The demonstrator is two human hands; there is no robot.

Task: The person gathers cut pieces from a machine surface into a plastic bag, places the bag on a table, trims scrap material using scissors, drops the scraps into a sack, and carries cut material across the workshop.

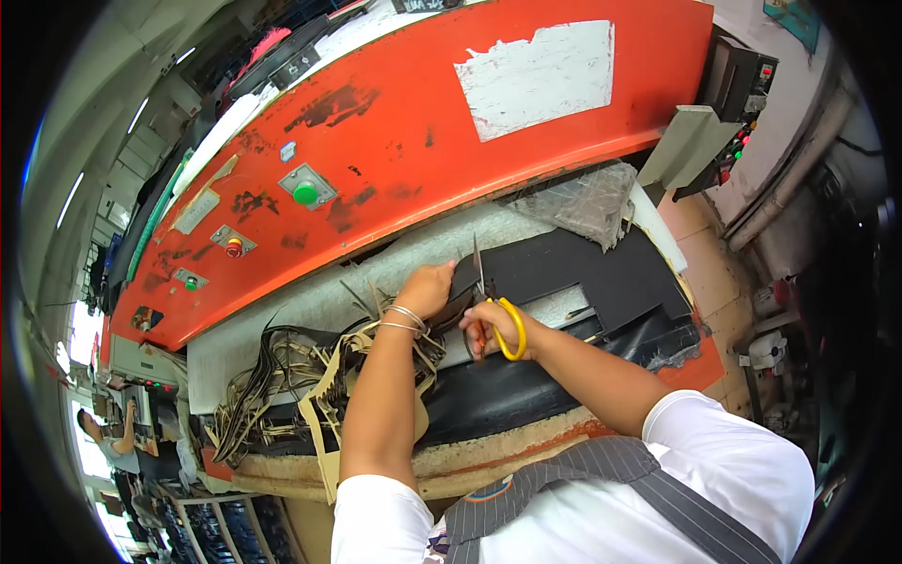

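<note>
My right hand (492, 329) is closed round the yellow handles of a pair of scissors (513, 331). Their metal blades point away from me and stand apart at the edge of a black sheet (545, 268) with a rectangular cut-out. My left hand (428, 289), fingers closed, is at the sheet's left edge beside the blades and seems to grip it; the fingertips are partly hidden. To the left, under and beside my left forearm, lies a tangled heap of black and tan cut strips (272, 376).
A large orange machine beam (395, 141) with green and red buttons spans the far side of the pale work surface (225, 352). Crumpled grey plastic (587, 202) lies at the back right. A control box (738, 75) stands at right. Another person (117, 442) is far left.
</note>
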